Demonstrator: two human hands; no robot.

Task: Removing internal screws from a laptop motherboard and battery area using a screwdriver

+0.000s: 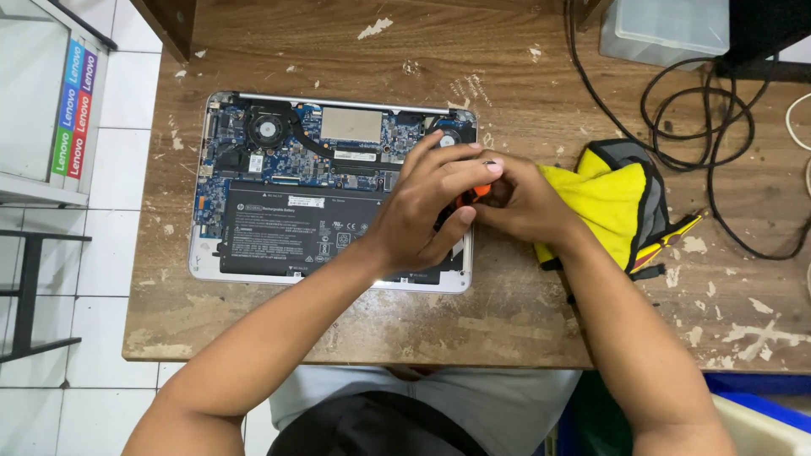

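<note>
Where both hands (473,203) meet over the opened laptop (279,211), yellow cloth (604,198) just beside.

one opened laptop (279,203) on the bench (507,321), left | two fans inside it, far edge | one black battery (296,232), near half | two hands, left hand (422,215), right hand (519,203) | one yellow cloth (604,207), right | one clear box (663,29), far right

A worn, rough wooden table (507,321) is seen; the laptop (203,262) rim looks matt metal, the yellow rag (604,207) soft cloth.
</note>
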